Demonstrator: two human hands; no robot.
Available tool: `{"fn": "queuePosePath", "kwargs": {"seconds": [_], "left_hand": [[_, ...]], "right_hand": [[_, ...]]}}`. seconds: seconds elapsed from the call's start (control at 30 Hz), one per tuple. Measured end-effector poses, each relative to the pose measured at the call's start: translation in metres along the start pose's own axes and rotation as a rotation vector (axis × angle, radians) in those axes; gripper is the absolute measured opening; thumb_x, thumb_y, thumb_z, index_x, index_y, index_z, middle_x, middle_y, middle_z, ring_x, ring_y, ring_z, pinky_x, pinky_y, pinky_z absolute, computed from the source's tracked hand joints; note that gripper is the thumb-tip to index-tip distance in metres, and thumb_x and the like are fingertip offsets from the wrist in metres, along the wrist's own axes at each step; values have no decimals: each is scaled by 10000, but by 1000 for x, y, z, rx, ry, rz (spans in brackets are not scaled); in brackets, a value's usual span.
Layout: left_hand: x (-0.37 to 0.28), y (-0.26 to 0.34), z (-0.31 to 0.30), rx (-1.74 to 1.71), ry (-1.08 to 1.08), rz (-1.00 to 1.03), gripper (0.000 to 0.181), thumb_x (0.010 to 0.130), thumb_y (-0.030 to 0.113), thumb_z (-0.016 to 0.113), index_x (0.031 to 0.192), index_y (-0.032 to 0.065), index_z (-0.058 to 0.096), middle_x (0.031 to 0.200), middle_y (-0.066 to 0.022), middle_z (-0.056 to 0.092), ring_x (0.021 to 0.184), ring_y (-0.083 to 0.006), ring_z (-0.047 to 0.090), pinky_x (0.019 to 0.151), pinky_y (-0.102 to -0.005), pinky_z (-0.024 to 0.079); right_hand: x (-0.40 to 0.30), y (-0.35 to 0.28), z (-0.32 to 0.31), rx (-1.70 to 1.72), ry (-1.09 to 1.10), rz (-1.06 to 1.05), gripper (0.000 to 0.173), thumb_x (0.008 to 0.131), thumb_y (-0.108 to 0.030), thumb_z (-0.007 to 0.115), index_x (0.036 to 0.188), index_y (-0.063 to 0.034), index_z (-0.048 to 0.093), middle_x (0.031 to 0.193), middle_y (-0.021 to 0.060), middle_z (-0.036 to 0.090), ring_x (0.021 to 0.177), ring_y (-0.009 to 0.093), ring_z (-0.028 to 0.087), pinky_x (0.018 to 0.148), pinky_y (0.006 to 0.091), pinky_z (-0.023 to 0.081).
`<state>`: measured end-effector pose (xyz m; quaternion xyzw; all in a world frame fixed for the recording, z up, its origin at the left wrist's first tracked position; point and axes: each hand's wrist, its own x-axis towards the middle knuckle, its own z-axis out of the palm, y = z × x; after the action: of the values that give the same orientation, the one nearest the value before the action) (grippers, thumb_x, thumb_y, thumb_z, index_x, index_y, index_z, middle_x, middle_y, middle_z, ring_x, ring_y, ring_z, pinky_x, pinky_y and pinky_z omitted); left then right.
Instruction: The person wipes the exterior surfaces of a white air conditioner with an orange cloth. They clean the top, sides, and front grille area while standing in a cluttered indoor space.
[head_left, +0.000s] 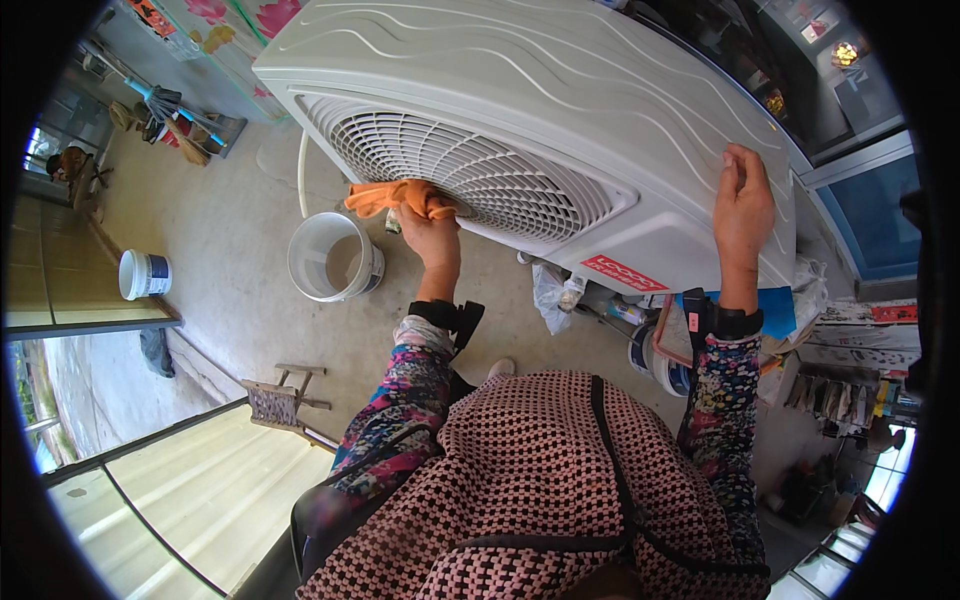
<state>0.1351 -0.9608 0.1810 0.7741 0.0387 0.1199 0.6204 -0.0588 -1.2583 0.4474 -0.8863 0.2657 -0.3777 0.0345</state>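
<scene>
In front of me stands a white air-conditioner outdoor unit (465, 67), its ribbed top and front in view. My left hand (433, 244) grips an orange cloth (401, 196) against the lower part of the round fan grille (457, 169). Part of the cloth hangs loose to the left. My right hand (742, 206) lies on the top near the unit's right end, fingers slightly bent and holding nothing. Below and left of the cloth, a white plastic bucket (300, 259) stands on the floor with murky water inside.
A white pail (144, 274) sits farther left, near a small wooden stool (274, 403). Brooms (161, 101) and a dustpan lean at the back left wall. Plastic bags (553, 296) and more buckets (660, 360) crowd the floor below the unit's right end.
</scene>
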Motion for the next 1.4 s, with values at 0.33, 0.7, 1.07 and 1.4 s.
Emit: {"fn": "queuePosePath", "kwargs": {"seconds": [0.33, 0.7, 1.07, 1.4], "left_hand": [[-55, 27, 3, 149, -78, 394, 626, 810, 152, 775, 1379, 46, 535, 1407, -244, 467, 1304, -502, 474, 1022, -519, 474], [-96, -11, 16, 219, -305, 335, 571, 796, 137, 798, 1315, 73, 568, 1281, -203, 511, 1156, -451, 579, 863, -492, 557], [-79, -32, 16, 305, -294, 320, 439, 820, 210, 788, 1198, 76, 609, 1253, -157, 555, 1025, -422, 653, 757, -491, 582], [-36, -53, 0, 389, -214, 167, 380, 877, 279, 740, 1187, 83, 640, 1304, -155, 610, 959, -412, 697, 738, -509, 583]], "right_hand": [[0, 1, 0, -1, 5, -14, 194, 1018, -177, 613, 1184, -110, 687, 1144, 99, 743, 1032, 307, 724, 864, 391, 566], [0, 4, 1, -9, 18, -55, 184, 1025, -187, 599, 1164, -101, 684, 1147, 100, 741, 1034, 330, 717, 869, 407, 564], [1, 2, 1, 16, 4, -9, 185, 1031, -193, 597, 1166, -105, 689, 1157, 97, 745, 1020, 316, 724, 853, 394, 572], [1, 3, 1, 42, 7, 23, 183, 1026, -192, 603, 1167, -111, 687, 1147, 92, 749, 1029, 313, 727, 867, 395, 570]]}}
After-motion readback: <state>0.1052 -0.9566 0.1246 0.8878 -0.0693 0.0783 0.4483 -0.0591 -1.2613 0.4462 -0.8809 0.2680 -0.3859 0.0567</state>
